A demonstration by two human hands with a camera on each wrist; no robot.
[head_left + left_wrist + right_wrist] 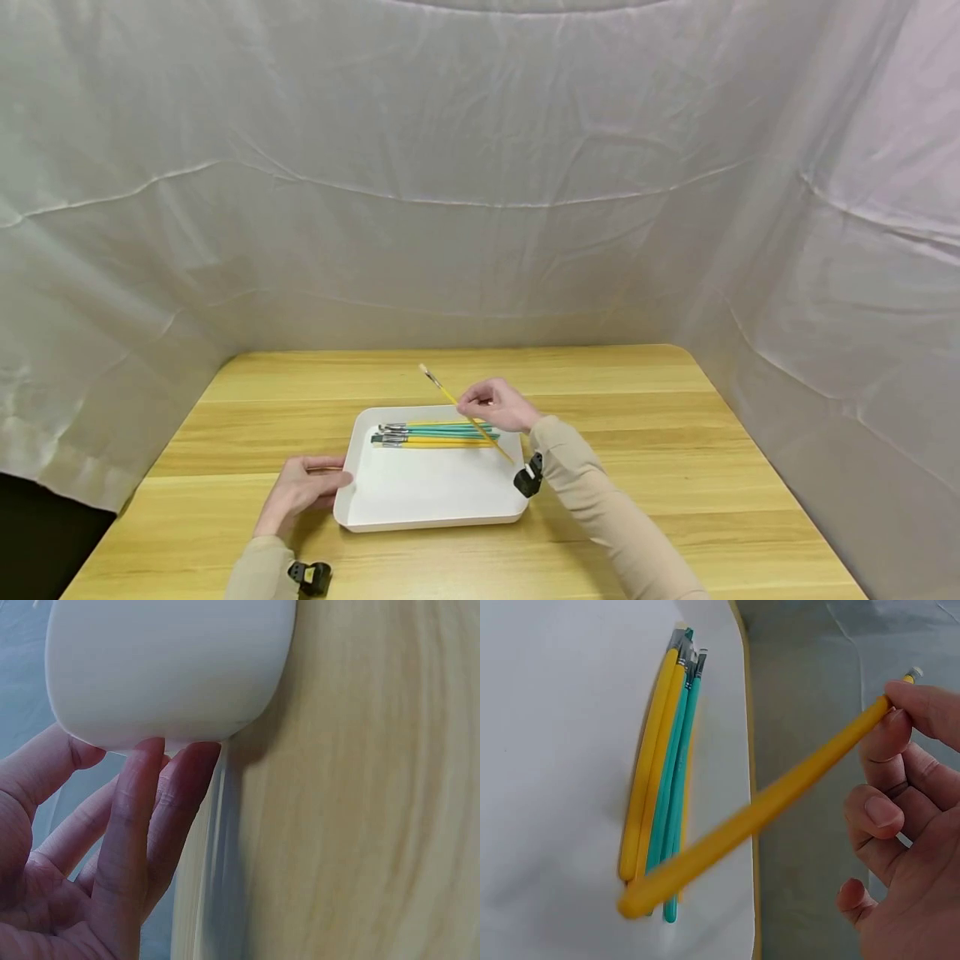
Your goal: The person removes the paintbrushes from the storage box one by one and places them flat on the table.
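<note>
The head view looks forward and down from above the near edge of the light wooden bench (615,392), far enough to take in the whole bench top and the white cloth backdrop (480,167) around it. The left wrist view sits very close, low beside the left hand (90,862), and faces the outer wall of the white rectangular plastic tray (165,667); it shares this tray corner (347,500) with the head view. The right wrist view is also close, looking from behind the right hand (907,847) down on the tray inside. It shares with the head view the row of yellow and teal paintbrushes (664,772) (435,435) and the lifted yellow paintbrush (757,817) (468,415).
</note>
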